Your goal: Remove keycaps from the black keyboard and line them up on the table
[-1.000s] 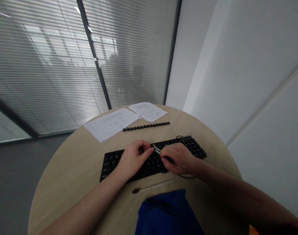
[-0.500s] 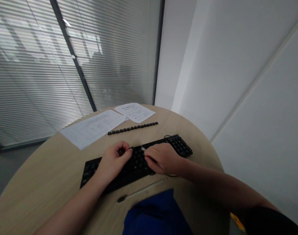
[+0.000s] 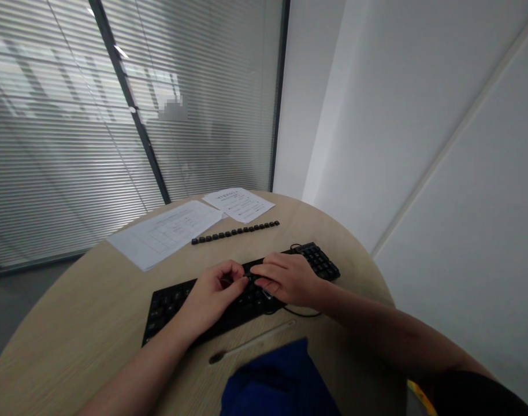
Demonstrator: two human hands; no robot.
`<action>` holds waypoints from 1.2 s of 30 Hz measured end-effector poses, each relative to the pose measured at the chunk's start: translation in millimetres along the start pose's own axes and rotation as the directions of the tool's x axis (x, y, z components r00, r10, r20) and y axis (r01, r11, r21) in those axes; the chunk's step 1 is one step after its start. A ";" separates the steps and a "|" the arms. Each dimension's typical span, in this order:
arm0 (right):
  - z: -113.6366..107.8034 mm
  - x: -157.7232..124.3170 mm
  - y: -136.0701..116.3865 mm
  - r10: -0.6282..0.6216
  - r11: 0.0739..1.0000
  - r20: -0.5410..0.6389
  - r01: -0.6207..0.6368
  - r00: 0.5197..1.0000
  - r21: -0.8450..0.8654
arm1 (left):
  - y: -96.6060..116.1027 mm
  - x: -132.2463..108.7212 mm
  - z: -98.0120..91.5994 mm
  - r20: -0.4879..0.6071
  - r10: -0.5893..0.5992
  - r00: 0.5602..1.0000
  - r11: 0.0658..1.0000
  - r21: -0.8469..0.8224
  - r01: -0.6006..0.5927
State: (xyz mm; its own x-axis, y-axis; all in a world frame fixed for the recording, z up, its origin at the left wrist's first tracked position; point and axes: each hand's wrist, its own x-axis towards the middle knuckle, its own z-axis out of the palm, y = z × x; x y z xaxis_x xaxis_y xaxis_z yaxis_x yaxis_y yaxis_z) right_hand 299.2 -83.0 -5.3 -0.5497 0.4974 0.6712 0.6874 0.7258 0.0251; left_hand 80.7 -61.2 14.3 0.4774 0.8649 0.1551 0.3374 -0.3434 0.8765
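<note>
A brush slants on the near bench, dark head left. Just beyond lies the keyboard, long axis running near left to far right, number pad at the far-right end. Over its middle, the left hand and right hand nearly meet, each grip narrow; what they hold, I can't tell. Farther: a row of keys, then papers.

2 printed sheets lie on the wood-grained table; blinds hang beyond.
</note>
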 end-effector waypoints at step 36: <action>53.0 17.6 253.3 0.671 0.694 0.490 -0.705 0.557 -0.149 | -68.2 16.4 -119.0 -0.204 -0.207 0.957 0.651 0.702 0.290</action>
State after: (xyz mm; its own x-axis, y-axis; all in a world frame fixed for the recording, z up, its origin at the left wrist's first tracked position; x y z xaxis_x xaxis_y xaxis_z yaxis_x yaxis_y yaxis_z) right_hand 438.4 134.7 -26.4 -0.0772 0.9966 0.0274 0.9349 0.0819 -0.3452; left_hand -31.0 19.9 11.3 0.2216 0.9733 0.0599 0.9273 -0.2293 0.2957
